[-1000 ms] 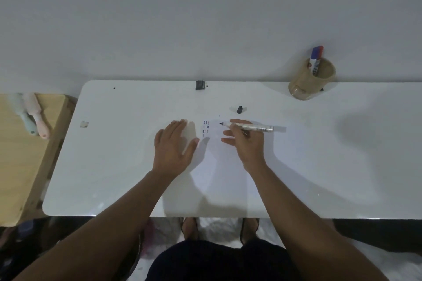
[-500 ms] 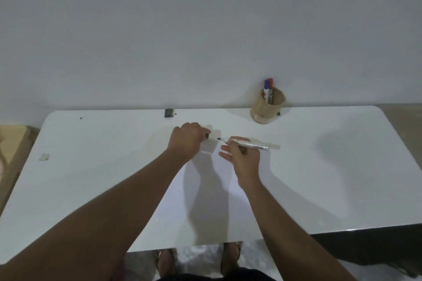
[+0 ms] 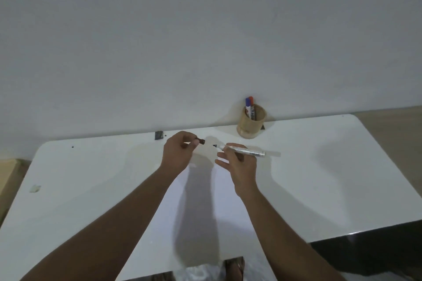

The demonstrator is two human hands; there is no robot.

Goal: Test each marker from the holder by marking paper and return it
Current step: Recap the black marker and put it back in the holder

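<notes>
**Cap and marker held apart above the table**

Your left hand (image 3: 180, 150) is curled nearly closed, pinching a small dark cap (image 3: 201, 141) between thumb and fingertips, with the cap's open end facing right. Your right hand (image 3: 237, 162) is loosely closed around a white marker (image 3: 242, 150), gripped near its front between thumb and fingers; the lower fingers are spread and slack. The marker lies almost level, its dark tip pointing left toward the cap, its rear end sticking out to the right past your hand. Tip and cap are near each other but apart (a clear gap separates them). Both hands are above the white table (image 3: 319, 178), over the far end of the paper (image 3: 201, 212), whose marks are hidden here. The holder (image 3: 251, 124), a tan cup, stands at the table's far edge against the wall, right of your hands; two markers (image 3: 249, 106) stand in it, one blue-capped, one red-capped. A small dark object (image 3: 159, 135) sits at the far edge, left of your hands.
</notes>
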